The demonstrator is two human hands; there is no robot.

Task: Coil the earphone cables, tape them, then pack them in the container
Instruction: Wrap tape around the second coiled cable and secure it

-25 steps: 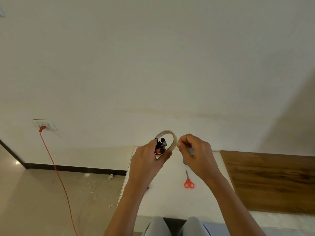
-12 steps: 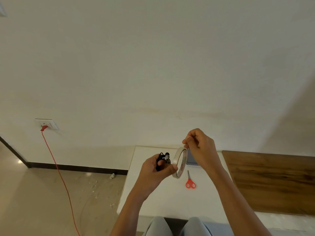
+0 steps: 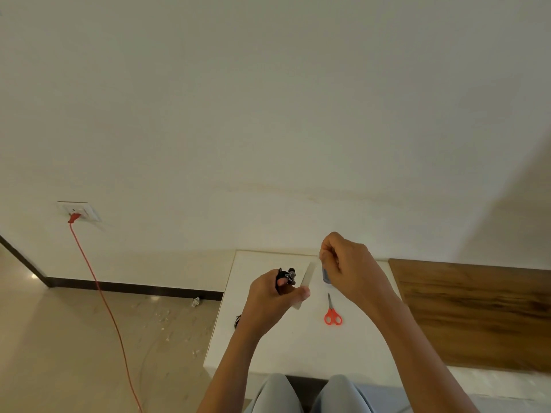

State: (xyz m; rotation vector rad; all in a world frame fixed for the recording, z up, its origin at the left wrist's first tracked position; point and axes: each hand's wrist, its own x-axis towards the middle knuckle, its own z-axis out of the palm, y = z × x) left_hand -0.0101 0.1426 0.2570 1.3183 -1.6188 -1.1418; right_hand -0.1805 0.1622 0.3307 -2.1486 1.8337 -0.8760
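Observation:
My left hand [image 3: 272, 296] grips a black coiled earphone [image 3: 286, 278] together with a roll of clear tape [image 3: 304, 289], seen edge-on, above the white table [image 3: 277, 344]. My right hand [image 3: 346, 266] is raised to the right of the roll, its fingertips pinched together, apparently on the tape's free end; the strip itself is too thin to see. A blue-grey container [image 3: 326, 275] sits on the table, mostly hidden behind my right hand. Another dark cable [image 3: 237, 321] peeks out from under my left wrist.
Red-handled scissors [image 3: 332, 312] lie on the table below my right hand. A wooden board [image 3: 477, 311] adjoins the table on the right. An orange cord [image 3: 98, 293] runs from a wall socket [image 3: 79, 211] down across the floor at the left.
Both hands have come down from wall height to over the table. The tape roll has turned edge-on in my left hand, and my right hand has drawn away to the right of it.

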